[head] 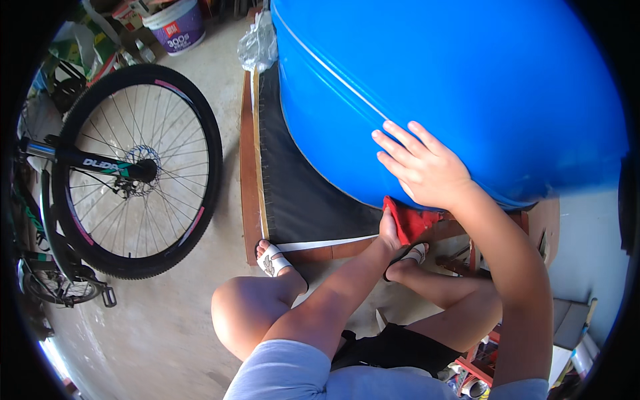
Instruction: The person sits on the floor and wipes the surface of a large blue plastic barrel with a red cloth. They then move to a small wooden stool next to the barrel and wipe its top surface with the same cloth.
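Observation:
A large blue plastic barrel or tank [440, 75] fills the upper right, with a raised ridge around its side. My right hand [425, 167] lies on the blue wall, palm towards it and fingers spread. Lower down, near the barrel's bottom edge, my left hand [390, 227] grips a red cloth [410, 225], its fingers partly hidden by it. Under the barrel is a black fabric-covered base [320, 205] with a reddish-brown wooden edge [251, 200].
A bicycle wheel [214, 150] with its fork [110, 165] stands at the left on the concrete floor [165, 325]. A white and purple bucket [180, 35] is at upper left. Crumpled clear plastic [258, 45] hangs by the barrel. A red metal frame [472, 367] is at lower right.

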Demonstrator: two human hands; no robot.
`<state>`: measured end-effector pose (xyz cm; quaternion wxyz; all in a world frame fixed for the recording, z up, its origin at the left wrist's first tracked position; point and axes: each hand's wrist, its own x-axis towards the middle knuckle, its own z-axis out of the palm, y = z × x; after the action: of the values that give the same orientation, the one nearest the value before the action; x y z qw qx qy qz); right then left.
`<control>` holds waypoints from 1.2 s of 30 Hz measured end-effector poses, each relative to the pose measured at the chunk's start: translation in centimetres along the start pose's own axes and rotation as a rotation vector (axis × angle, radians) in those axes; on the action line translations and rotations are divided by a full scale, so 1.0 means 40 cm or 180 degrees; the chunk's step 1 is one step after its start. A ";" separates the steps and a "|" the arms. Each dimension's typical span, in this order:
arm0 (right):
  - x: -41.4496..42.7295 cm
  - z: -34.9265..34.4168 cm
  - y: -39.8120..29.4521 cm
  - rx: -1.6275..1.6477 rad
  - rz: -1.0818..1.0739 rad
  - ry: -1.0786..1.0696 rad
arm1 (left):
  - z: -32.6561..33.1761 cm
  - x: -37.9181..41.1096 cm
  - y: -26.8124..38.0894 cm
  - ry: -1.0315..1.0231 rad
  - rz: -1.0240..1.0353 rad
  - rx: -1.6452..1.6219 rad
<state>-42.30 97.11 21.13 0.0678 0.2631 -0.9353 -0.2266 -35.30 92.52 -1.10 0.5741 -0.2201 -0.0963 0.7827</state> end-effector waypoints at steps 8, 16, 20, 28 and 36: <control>-0.004 -0.019 -0.003 0.1145 0.0337 0.0542 | 0.048 -0.128 0.005 -0.0253 -0.0101 0.0816; -0.206 0.037 -0.275 0.3335 0.2819 0.2885 | 0.308 -0.384 0.013 0.0154 -0.0459 0.2026; -0.273 0.042 -0.405 0.3176 0.2956 0.2688 | 0.318 -0.421 0.016 0.0074 -0.0228 0.1950; -0.296 0.051 -0.445 0.4073 0.3829 0.2404 | 0.368 -0.445 -0.042 -0.0136 -0.0174 0.1924; -0.294 -0.025 -0.469 0.3287 0.2495 0.1553 | 0.321 -0.445 0.007 -0.0064 0.0182 0.1791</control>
<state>-23.39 88.64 13.31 0.2192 -0.0523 -0.9075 0.3545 -37.02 76.97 14.30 0.5894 -0.0470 0.1253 0.7967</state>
